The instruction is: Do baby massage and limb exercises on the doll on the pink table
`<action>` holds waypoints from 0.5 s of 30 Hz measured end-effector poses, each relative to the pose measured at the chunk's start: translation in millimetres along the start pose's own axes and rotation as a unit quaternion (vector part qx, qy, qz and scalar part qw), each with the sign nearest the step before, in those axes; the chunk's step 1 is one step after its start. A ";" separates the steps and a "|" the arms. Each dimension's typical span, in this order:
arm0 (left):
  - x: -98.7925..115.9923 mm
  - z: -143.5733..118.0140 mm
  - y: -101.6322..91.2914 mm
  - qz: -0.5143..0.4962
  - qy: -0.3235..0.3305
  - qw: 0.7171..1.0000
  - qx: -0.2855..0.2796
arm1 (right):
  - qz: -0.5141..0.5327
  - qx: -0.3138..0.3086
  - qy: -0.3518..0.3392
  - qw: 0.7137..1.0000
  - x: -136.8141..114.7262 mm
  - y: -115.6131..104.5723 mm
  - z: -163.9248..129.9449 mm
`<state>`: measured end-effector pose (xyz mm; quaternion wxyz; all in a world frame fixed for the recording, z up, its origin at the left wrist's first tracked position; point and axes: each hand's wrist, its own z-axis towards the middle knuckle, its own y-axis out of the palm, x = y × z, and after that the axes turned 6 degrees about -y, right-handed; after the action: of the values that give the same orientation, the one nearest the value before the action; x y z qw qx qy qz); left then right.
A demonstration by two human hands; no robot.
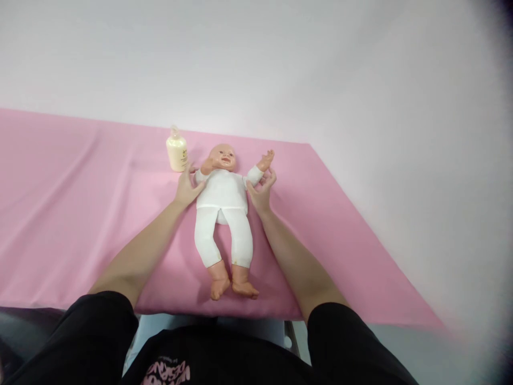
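1. Pink cloth is spread over the tabletop.
2. A baby doll is laid face-up on it, mid-cloth.
3. Its shoulders are flanked by the left hand and right hand, each grip spread wide, touching only.
4. A cream bottle is stood near the doll's head.

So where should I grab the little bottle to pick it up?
Probably around its round middle, coming from the near side. The bottle stands upright on the pink cloth, its top narrow, the doll and left hand close to its right, its left side open.
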<state>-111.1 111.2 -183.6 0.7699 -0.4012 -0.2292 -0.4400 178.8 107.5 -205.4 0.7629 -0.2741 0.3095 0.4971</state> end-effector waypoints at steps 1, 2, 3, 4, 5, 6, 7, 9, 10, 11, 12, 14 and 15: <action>4.1 -0.9 -1.5 0.016 0.023 1.000 -0.002 | 0.002 0.005 -0.018 1.000 -1.4 -0.7 -0.9; 7.7 -1.9 -3.1 0.032 0.045 0.998 -0.009 | 0.001 0.002 -0.036 0.999 -2.2 -1.5 -2.2; 10.6 -3.0 -4.7 0.046 0.065 0.997 -0.024 | 0.000 -0.008 -0.055 0.998 -2.5 -2.4 -3.8; 12.6 -4.0 -6.3 0.057 0.083 0.994 -0.046 | 0.000 -0.028 -0.074 0.997 -2.2 -3.1 -5.5; 13.7 -4.9 -7.5 0.063 0.100 0.990 -0.072 | 0.003 -0.056 -0.092 0.994 -1.6 -3.5 -7.1; 13.8 -5.5 -8.3 0.064 0.114 0.987 -0.097 | 0.008 -0.087 -0.109 0.990 -0.6 -3.5 -8.6; 12.9 -5.7 -8.6 0.061 0.126 0.983 -0.118 | 0.014 -0.115 -0.123 0.986 0.4 -3.2 -9.7; 8.5 -5.5 -7.0 0.050 0.135 0.980 -0.137 | 0.020 -0.150 -0.128 0.980 2.5 -1.6 -10.6; 5.5 -5.0 -5.2 0.045 0.130 0.981 -0.134 | 0.017 -0.153 -0.118 0.981 3.3 -0.4 -10.3; 2.3 -4.4 -2.9 0.040 0.117 0.984 -0.127 | 0.008 -0.151 -0.102 0.983 3.8 0.9 -9.7; -0.6 -3.7 -0.5 0.035 0.098 0.987 -0.119 | -0.006 -0.146 -0.085 0.986 4.0 2.2 -8.7; -4.8 -2.4 4.1 0.022 0.049 0.993 -0.102 | -0.045 -0.137 -0.059 0.988 3.3 4.1 -6.2; -6.0 -1.9 5.6 0.013 0.024 0.995 -0.093 | -0.069 -0.136 -0.051 0.987 2.5 4.5 -4.7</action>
<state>-109.3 114.3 -191.3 0.7403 -0.4636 -0.1634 -0.4586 174.4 107.1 -210.9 0.7659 -0.3706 0.1799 0.4937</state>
